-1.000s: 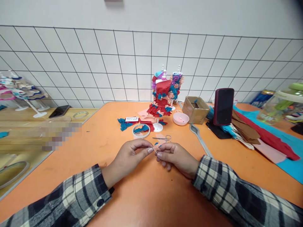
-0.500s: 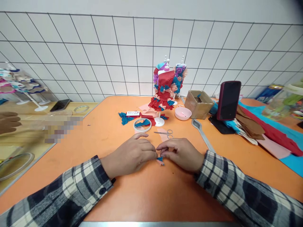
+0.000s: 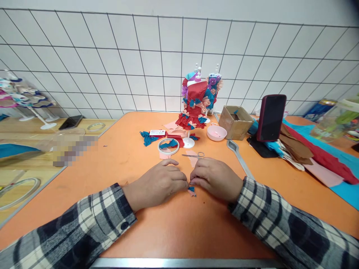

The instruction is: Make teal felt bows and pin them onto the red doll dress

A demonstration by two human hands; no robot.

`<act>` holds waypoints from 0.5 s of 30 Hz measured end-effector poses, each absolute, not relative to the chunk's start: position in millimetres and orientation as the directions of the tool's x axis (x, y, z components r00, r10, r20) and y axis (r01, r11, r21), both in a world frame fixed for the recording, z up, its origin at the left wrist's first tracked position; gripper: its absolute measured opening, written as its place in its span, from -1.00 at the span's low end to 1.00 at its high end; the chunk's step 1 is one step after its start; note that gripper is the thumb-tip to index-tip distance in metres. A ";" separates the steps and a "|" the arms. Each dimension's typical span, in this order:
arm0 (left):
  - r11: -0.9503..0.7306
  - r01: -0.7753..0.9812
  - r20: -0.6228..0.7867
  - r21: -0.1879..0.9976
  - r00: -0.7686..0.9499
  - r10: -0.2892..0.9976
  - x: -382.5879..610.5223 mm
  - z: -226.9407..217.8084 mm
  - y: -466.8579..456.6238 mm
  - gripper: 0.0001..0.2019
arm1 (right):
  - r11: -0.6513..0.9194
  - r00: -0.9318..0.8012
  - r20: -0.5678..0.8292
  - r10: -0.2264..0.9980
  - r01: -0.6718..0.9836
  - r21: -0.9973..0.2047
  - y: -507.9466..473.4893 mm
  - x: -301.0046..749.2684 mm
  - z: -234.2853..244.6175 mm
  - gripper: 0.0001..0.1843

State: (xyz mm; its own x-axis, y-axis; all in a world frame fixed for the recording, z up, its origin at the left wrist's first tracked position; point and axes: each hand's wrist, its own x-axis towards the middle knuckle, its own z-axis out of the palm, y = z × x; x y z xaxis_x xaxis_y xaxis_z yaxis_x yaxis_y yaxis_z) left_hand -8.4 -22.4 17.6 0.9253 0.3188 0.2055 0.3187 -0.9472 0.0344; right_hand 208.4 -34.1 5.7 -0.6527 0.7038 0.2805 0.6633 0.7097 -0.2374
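Observation:
My left hand (image 3: 159, 183) and my right hand (image 3: 215, 178) rest knuckles-up on the orange table (image 3: 126, 157), fingertips meeting. Between them they pinch a small blue and pink paper bow (image 3: 192, 191), most of it hidden under the fingers. Just beyond my hands lie small scissors (image 3: 193, 154) on a pink paper piece. Behind those stands a little mannequin in a red paper dress (image 3: 194, 108) trimmed with blue and pink bows.
A tape roll (image 3: 168, 145), blue paper scraps (image 3: 147, 138), a pink bowl (image 3: 216, 132), a cardboard box (image 3: 235, 120), a metal ruler (image 3: 238, 157), and a propped phone (image 3: 270, 117) sit behind. Coloured paper sheets (image 3: 322, 158) lie right. A neighbouring wooden table (image 3: 33, 160) lies left.
My hands came down from slightly raised onto the table with the bow and closed tighter together. Another person's hand at the left edge has gone from view.

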 end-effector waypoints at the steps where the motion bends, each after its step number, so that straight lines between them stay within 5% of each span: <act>1: -0.941 0.337 0.205 0.028 0.920 0.335 -7.7 16.0 -22.6 -0.74 | 0.713 -0.655 0.293 0.697 0.676 -0.185 -37.2 206.9 6.8 -0.81; 5: -0.890 0.454 0.198 0.034 0.870 0.452 -3.7 13.3 -26.4 -0.81 | 0.679 -0.636 0.352 0.687 0.734 -0.001 -50.7 198.9 9.4 -0.78; 9: -0.782 0.614 0.218 0.107 0.753 0.621 1.6 16.4 -33.5 -0.86 | 0.632 -0.581 0.450 0.678 0.774 0.047 -60.5 191.1 7.7 -0.76; 15: -0.488 0.609 0.244 0.626 0.441 0.864 6.8 14.7 -32.7 -0.88 | 0.588 -0.475 0.526 0.705 0.807 -0.059 -64.3 187.3 4.9 -0.78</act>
State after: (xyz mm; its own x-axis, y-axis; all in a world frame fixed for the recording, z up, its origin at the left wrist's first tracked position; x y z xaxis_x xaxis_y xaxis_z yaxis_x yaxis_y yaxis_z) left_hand 6.8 -32.7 14.7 0.4411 0.8636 0.2442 0.6088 -0.4878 0.6256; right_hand 187.3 -64.3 4.9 -0.4751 0.7051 0.5264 0.8070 0.5876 -0.0586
